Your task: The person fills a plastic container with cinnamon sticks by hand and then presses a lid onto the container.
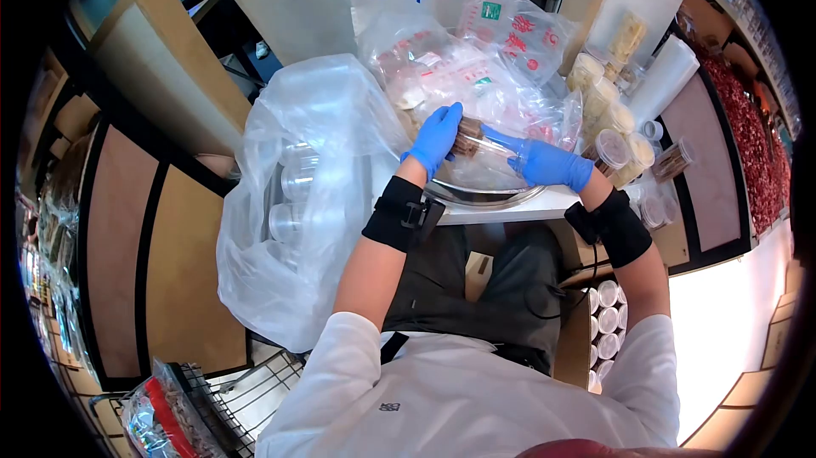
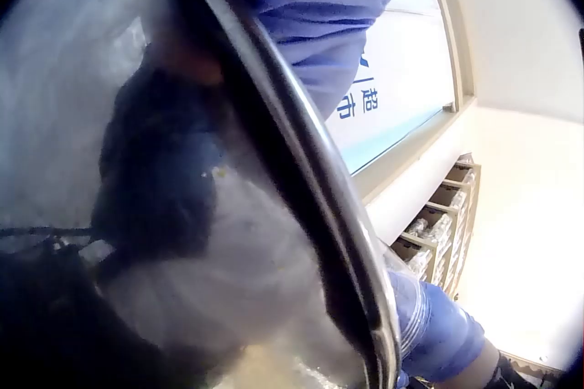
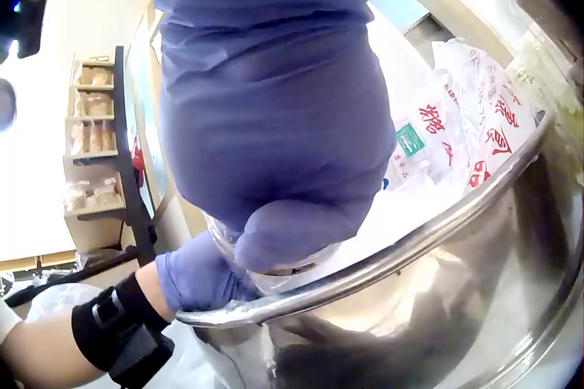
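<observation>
Both hands wear blue gloves and meet over a steel bowl (image 1: 484, 196). Between them lies a clear plastic jar (image 1: 486, 142) on its side, with brown sticks packed at its left end. My left hand (image 1: 438, 139) curls round that end, as the right wrist view of this hand (image 3: 196, 275) also shows. My right hand (image 1: 548, 162) grips the jar's other end; seen from its wrist, the right hand (image 3: 274, 134) fills the frame above the jar (image 3: 274, 272). From the left wrist, the bowl's rim (image 2: 338, 216) hides the jar, with the left glove (image 2: 310, 6) above it and the right hand (image 2: 447, 334) below.
A large clear bag (image 1: 297, 195) of empty jars hangs left of the bowl. Red-printed plastic packets (image 1: 510, 33) are piled behind it. Filled lidded jars (image 1: 612, 122) stand at the right, and stacked tubs (image 1: 605, 322) sit low by my right knee. A wire basket (image 1: 255, 390) stands at the lower left.
</observation>
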The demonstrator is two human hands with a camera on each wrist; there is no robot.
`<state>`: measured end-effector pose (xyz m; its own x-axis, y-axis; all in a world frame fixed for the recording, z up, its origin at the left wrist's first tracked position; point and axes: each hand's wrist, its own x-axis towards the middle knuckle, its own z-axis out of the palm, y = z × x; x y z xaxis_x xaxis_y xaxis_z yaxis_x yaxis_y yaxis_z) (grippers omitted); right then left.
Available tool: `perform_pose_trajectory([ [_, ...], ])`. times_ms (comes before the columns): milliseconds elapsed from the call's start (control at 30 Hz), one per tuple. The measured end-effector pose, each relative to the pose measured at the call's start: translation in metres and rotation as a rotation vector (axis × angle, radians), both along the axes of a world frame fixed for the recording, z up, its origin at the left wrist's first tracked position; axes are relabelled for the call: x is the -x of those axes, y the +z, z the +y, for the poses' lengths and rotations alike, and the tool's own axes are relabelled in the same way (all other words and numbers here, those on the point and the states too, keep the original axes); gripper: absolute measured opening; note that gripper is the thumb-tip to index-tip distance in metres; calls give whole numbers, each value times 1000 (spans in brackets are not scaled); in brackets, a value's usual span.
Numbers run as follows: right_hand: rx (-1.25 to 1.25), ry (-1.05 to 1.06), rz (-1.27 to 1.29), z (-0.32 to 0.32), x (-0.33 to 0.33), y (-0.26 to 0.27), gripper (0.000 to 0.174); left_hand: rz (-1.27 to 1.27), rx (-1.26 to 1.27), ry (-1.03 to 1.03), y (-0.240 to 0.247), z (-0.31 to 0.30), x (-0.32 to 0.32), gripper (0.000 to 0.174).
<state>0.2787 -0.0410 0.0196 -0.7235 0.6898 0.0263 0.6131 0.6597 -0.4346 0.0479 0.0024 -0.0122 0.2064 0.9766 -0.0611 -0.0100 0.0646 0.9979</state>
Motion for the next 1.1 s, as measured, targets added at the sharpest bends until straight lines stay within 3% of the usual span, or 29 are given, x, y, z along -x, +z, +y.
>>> perform_pose_trajectory([
  [67, -63, -10, -1, -6, 3, 5, 68, -2, 28, 24, -3, 4, 1, 47],
  [133, 503, -438, 472, -23, 12, 27, 45, -58, 61, 117, 0, 4, 2, 43],
  [167, 531, -444, 463, -28, 12, 29, 45, -111, 83, 216, -3, 7, 4, 40],
  [233, 240, -703, 926, -38, 11, 25, 22, -315, 78, 214, -22, 24, 7, 40],
  [300, 227, -716, 934, -56, 9, 16, 19, -276, 12, 336, -6, 9, 7, 41],
  [333, 214, -735, 908, -69, 15, 10, 20, -280, 5, 341, -2, 9, 7, 42],
  [367, 119, -615, 884, -81, 19, 0, 19, -284, -1, 343, -4, 8, 6, 43],
  [433, -5, -405, 574, -91, 27, -24, 14, -269, 32, 308, -4, 9, 6, 43],
  [467, 157, -325, 371, -95, 34, -31, 15, -263, 30, 288, -5, 10, 7, 44],
  [500, 64, -219, -49, -93, 41, -41, 13, -259, 43, 284, -4, 10, 7, 44],
  [600, -43, 52, -779, -87, 51, -127, 16, -291, 34, 239, -12, 15, 11, 42],
  [667, 62, 187, -566, -90, 64, -149, 14, -289, 29, 250, -7, 11, 10, 41],
  [767, 74, 212, -797, -70, 69, -188, 16, -339, 9, 302, -4, 13, 6, 43],
  [867, -82, 315, -627, -56, 51, -246, 15, -335, 194, 215, 0, 11, 9, 41],
  [1033, 38, 333, -815, -71, 61, -237, 17, -470, 327, 89, 0, 10, 12, 36],
  [1100, 41, 322, -802, -79, 59, -255, 16, -481, 338, 94, 4, 7, 12, 34],
])
